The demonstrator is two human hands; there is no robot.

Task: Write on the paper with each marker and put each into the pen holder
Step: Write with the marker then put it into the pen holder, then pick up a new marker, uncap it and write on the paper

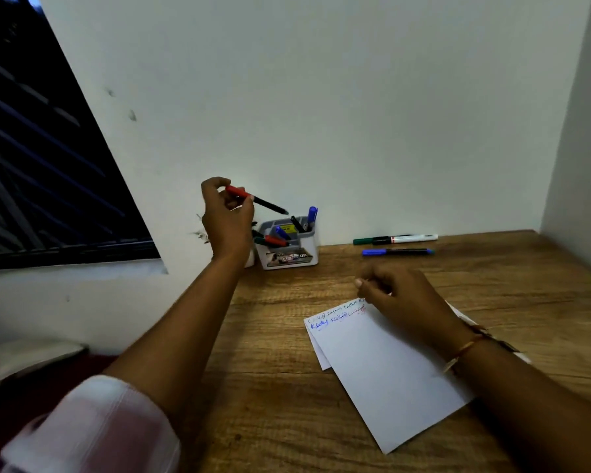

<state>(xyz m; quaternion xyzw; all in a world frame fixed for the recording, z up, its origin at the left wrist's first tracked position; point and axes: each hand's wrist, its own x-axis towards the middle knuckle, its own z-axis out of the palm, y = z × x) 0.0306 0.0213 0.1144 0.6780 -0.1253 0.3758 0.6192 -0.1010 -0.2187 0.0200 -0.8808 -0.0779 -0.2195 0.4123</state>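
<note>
Pale white wall (pixel 321 97) behind. Dark barred window (pixel 31 165) at left. Brown wood-grain desk (pixel 270 387) against wall. White paper sheets (pixel 382 370) lie on desk, handwriting along top edge. Right hand (pixel 400 298) over paper's top, fingers curled; blurred, can't tell whether it grips anything. Left hand (pixel 227 220) raised above grey-white plastic pen holder (pixel 289 257), pinching red-capped black marker (pixel 256 199). Holder stands by wall, several markers inside.

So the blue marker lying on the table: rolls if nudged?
Probably rolls: the blue marker looks round-barrelled and lies flat on the wooden table. Likely stiff and light, being slim like the red-capped marker the left hand pinches.
</note>
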